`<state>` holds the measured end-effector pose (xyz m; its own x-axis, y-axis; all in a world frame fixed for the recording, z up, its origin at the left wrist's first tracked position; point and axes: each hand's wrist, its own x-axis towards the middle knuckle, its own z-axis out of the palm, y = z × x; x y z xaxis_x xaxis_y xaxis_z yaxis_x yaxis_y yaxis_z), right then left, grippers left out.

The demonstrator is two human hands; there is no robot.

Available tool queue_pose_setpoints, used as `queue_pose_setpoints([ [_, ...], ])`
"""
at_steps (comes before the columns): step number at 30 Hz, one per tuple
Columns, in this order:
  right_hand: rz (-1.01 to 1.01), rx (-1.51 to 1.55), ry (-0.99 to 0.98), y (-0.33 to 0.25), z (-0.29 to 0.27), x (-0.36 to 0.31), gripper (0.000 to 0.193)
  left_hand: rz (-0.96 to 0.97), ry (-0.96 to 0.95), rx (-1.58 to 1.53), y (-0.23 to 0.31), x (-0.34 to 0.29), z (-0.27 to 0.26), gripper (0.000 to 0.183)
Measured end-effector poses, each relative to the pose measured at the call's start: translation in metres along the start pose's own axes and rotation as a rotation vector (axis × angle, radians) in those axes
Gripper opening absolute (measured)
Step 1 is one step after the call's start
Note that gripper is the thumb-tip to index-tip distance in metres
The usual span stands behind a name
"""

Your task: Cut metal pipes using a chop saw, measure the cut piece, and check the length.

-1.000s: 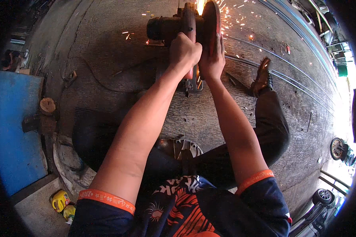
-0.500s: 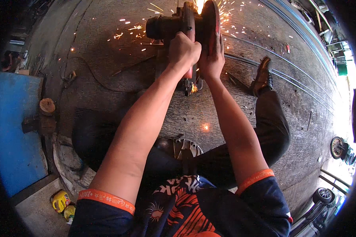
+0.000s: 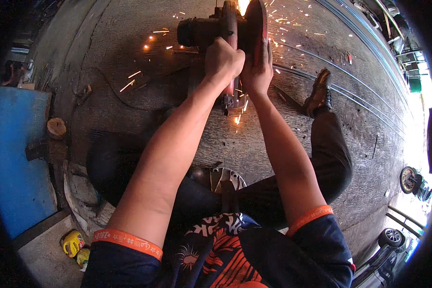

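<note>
A cut-off saw [image 3: 193,32] stands on the floor at the top middle, its motor to the left. My left hand [image 3: 224,60] is wrapped round its upright handle [image 3: 229,21]. My right hand [image 3: 258,74] holds the lower edge of the round, reddish blade guard [image 3: 262,29], its fingers running up the right side. A bright glow and flying sparks show behind the saw. The blade's contact with the workpiece is hidden. Below my hands, a small clamp-like metal part [image 3: 227,102] juts from the base.
Long metal rods [image 3: 350,91] lie across the floor to the right, beside my booted foot [image 3: 319,91]. A cable [image 3: 111,89] curves over the floor at left. A blue panel [image 3: 21,153], a round wood piece [image 3: 56,128] and a yellow package [image 3: 73,243] are farther left.
The sparks have shifted, with some now falling below the saw's base and others left of it. Both hands stay in nearly the same place on the saw.
</note>
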<state>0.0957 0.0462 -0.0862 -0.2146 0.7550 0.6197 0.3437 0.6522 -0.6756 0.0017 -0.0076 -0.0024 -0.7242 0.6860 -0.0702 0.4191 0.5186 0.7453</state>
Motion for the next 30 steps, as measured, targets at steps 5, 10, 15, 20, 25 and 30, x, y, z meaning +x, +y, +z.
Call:
queue_pose_setpoints([
  [5, -0.041, -0.040, -0.006, -0.0016, -0.0023, 0.0007, 0.062, -0.003, 0.018, 0.001, -0.0004, -0.0010, 0.0021, 0.037],
  [10, 0.019, -0.008, -0.014, -0.0049, -0.0041, 0.0008, 0.060, 0.000, 0.028, -0.009, -0.0020, 0.0003, 0.0033, 0.036],
  [15, -0.034, -0.086, -0.016, -0.0061, -0.0046, 0.0005, 0.059, 0.013, 0.009, -0.007, -0.0037, 0.0008, 0.0043, 0.038],
  [20, -0.018, -0.063, -0.019, -0.0051, -0.0040, 0.0002, 0.060, 0.020, 0.042, -0.008, -0.0051, 0.0007, 0.0061, 0.039],
  [25, 0.004, -0.013, -0.002, -0.0039, -0.0041, 0.0003, 0.061, 0.011, 0.017, -0.013, -0.0044, 0.0002, 0.0053, 0.041],
  [30, -0.032, -0.044, 0.022, -0.0029, -0.0019, 0.0001, 0.059, -0.013, -0.018, -0.014, -0.0062, 0.0020, 0.0062, 0.040],
])
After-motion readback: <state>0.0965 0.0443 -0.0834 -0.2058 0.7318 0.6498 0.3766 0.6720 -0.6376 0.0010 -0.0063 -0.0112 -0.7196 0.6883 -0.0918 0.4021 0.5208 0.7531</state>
